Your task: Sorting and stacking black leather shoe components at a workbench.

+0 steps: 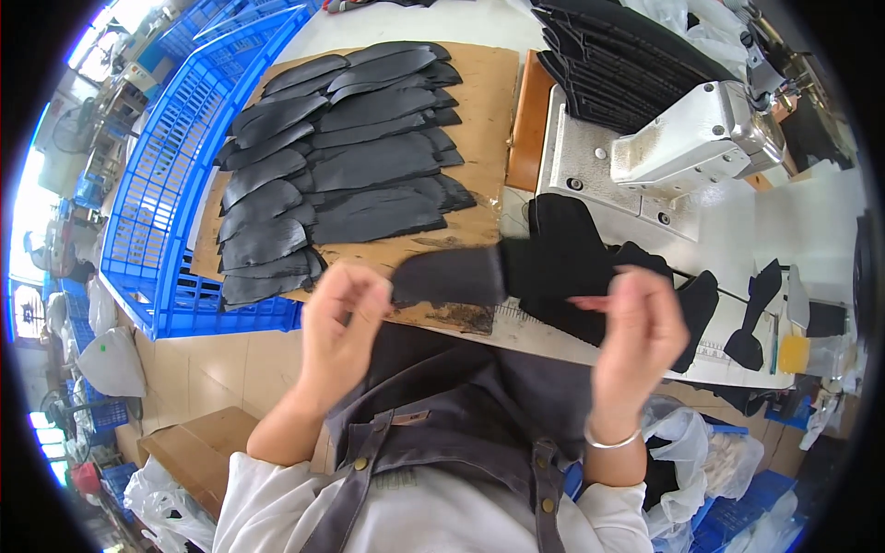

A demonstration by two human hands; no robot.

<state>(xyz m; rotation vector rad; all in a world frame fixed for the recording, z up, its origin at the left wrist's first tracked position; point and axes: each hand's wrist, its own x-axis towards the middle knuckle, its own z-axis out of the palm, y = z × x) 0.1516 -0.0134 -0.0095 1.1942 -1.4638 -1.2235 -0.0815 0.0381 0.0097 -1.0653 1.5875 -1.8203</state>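
My left hand (343,309) pinches the left end of a smooth black leather-like piece (452,276) with a rounded outline, held over the front edge of the board. Its right end meets or overlaps matte black fabric pieces (564,241); whether the two are joined cannot be told. Over the right part of that fabric is my right hand (641,318), fingers curled together and partly smeared by motion. What they grip, if anything, is unclear. A bracelet circles my right wrist.
Overlapping rows of black cut pieces (378,166) cover a brown board (484,111). A blue plastic crate (124,249) stands left. A white sewing machine (678,138) sits at the right, with stacked black pieces (618,60) behind it. An hourglass-shaped black piece (756,313) lies far right.
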